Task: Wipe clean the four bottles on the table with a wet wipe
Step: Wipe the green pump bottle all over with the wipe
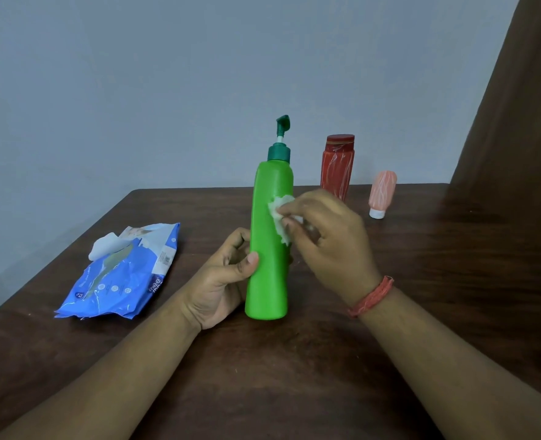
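While my left hand (228,274) grips the upright green pump bottle (269,242) low down, my right hand (323,236) pinches a wet wipe (278,217) against its side; behind stand a red bottle (338,166) and a pink tube (382,193) — apart.

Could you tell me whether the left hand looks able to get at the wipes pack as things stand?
Probably yes, once freed. The wipes pack lies on the table to the left with nothing between it and the left hand, but that hand grips the green bottle while the right hand wipes it.
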`<state>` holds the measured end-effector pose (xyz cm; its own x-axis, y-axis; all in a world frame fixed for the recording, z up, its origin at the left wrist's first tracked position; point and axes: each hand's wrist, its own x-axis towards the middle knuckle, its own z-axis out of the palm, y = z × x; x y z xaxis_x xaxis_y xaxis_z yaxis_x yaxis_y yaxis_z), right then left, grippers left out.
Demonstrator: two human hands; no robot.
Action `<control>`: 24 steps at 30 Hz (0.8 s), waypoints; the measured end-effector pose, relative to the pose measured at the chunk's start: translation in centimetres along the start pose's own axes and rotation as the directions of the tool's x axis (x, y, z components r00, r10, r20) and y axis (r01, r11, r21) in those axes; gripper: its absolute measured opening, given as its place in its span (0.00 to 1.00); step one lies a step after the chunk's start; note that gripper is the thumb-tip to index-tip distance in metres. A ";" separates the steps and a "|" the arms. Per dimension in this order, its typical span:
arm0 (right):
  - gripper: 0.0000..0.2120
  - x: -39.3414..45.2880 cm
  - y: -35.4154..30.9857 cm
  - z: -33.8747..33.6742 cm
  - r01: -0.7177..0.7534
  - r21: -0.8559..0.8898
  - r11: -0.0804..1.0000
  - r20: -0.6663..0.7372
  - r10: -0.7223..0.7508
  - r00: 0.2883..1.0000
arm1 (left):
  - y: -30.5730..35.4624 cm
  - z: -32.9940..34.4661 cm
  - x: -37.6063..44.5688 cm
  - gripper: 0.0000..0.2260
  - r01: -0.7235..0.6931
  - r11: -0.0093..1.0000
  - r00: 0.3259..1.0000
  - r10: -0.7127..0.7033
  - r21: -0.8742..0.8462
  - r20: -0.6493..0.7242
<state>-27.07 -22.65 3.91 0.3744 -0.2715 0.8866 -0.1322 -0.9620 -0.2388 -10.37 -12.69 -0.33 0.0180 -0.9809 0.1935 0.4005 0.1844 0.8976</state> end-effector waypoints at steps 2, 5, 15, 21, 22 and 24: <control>0.06 0.0 0.1 -0.1 0.020 -0.046 0.999 0.015 -0.019 1.000 | 0.0 -0.1 0.0 0.28 -0.008 1.000 1.000 0.008 -0.002 -0.002; 0.07 0.2 0.0 0.0 -0.023 -0.050 0.998 -0.068 0.019 0.997 | -0.1 -0.1 0.0 0.30 -0.014 1.000 1.000 0.014 -0.011 0.003; 0.07 -1.0 -1.0 0.7 0.085 0.007 0.996 0.152 -0.085 0.985 | 0.6 0.1 0.0 0.39 -0.062 0.993 0.995 0.054 -0.100 -0.083; 0.08 -1.0 -1.0 0.8 0.034 0.009 0.999 0.164 -0.035 0.986 | 0.7 0.2 -0.2 0.42 -0.076 0.992 0.992 0.065 -0.098 -0.113; 0.08 -1.0 -1.0 0.8 0.036 0.010 0.999 0.174 -0.038 0.984 | 0.8 0.2 -0.2 0.44 -0.075 0.994 0.990 0.065 -0.083 -0.126; 0.07 -1.1 -0.9 0.7 0.035 0.012 0.999 0.177 -0.036 0.984 | 0.7 0.2 -0.1 0.42 -0.084 0.994 0.986 0.073 -0.064 -0.152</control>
<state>-26.72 -21.56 2.87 0.5354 -0.2372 0.8106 -0.1084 -0.9711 -0.2126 -10.25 -12.44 0.31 0.1866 -0.9627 0.1961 0.4558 0.2617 0.8508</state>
